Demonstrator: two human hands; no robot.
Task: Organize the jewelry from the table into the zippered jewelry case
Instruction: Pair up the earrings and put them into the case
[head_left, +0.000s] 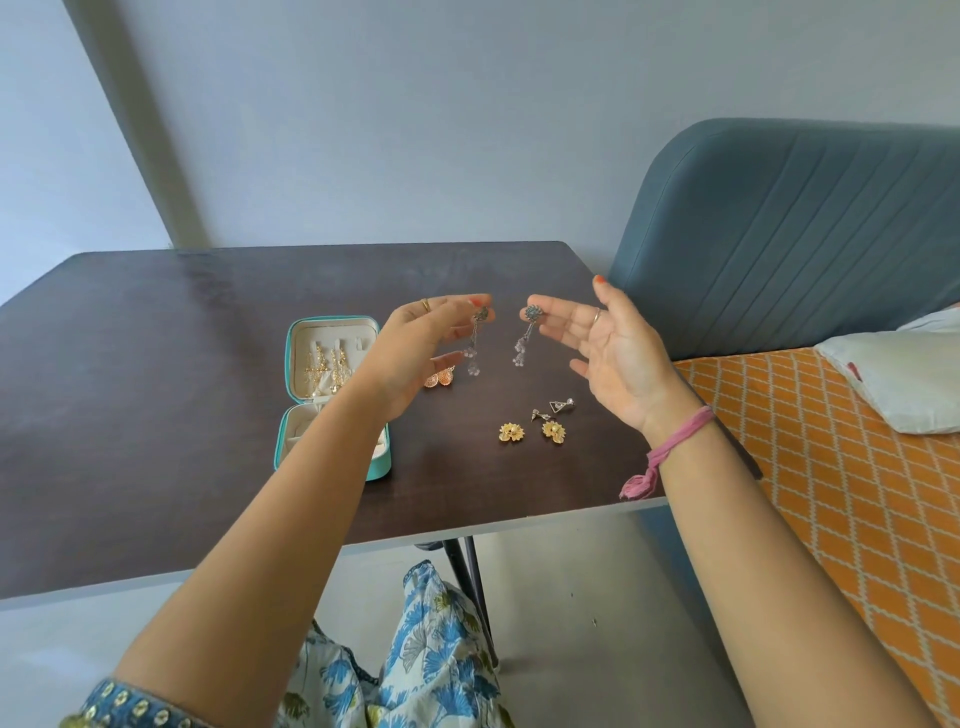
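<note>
Holding one silver drop earring in each hand, mid-frame above the table (156, 322).
Left hand (415, 348) pinches left earring (475, 338); right hand (602, 338) pinches right earring (525, 338). The open case (291, 364) at centre-left holds gold earrings (324, 366); flower studs (532, 431), triangle studs (556, 408) and an orange pair (439, 376) remain out.

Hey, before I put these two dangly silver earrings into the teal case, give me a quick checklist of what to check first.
1. Left hand pinches its silver drop earring at the top: ok.
2. Right hand pinches the other silver drop earring at the top: ok.
3. The two earrings hang apart, chains not tangled: ok.
4. Teal jewelry case lies open on the table: ok.
5. Free slot in the lid beside the gold dangling earrings: cannot tell.
6. Bottom compartment free: cannot tell, the left forearm covers much of it.
</note>
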